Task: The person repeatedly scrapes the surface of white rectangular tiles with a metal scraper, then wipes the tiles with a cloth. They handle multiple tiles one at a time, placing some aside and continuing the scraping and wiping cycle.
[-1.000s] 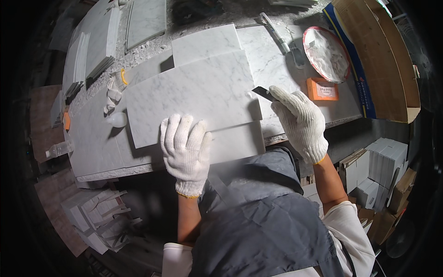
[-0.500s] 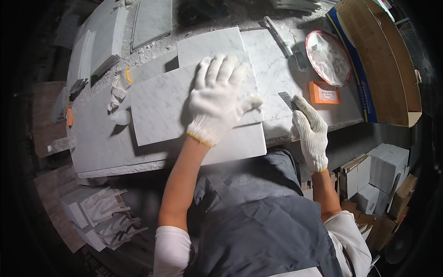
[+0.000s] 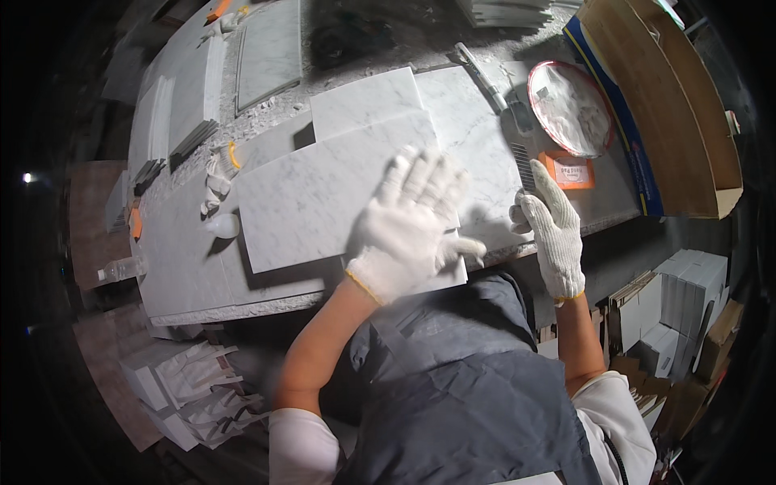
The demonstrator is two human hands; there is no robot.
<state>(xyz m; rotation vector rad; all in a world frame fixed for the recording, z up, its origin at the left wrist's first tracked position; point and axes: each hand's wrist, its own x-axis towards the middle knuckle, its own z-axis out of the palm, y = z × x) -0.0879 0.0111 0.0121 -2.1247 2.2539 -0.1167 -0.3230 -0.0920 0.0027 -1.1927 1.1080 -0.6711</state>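
Note:
My left hand (image 3: pixel 412 222), in a white knit glove with a yellow cuff, is spread flat over the right end of a pale grey-veined marble tile (image 3: pixel 311 190). Whether the palm touches the tile or hovers just above it, I cannot tell. A second tile (image 3: pixel 364 101) shows partly beneath it at the far side. My right hand (image 3: pixel 554 230), gloved alike, pinches a thin dark strip with slanted stripes (image 3: pixel 524 166) between thumb and fingers, pointing away from me. An orange box (image 3: pixel 568 170) lies just beyond the right fingertips.
A red-rimmed round tub of white material (image 3: pixel 571 109) stands at the back right, beside a scraper-like tool (image 3: pixel 489 81) and a cardboard box (image 3: pixel 659 105). Stacked tiles (image 3: pixel 194 97) lie far left, near a crumpled glove (image 3: pixel 218 179) and a white rounded object (image 3: pixel 223 226).
My left hand has slid right and toward me across the tile. My right hand has turned the striped strip more upright and moved slightly right.

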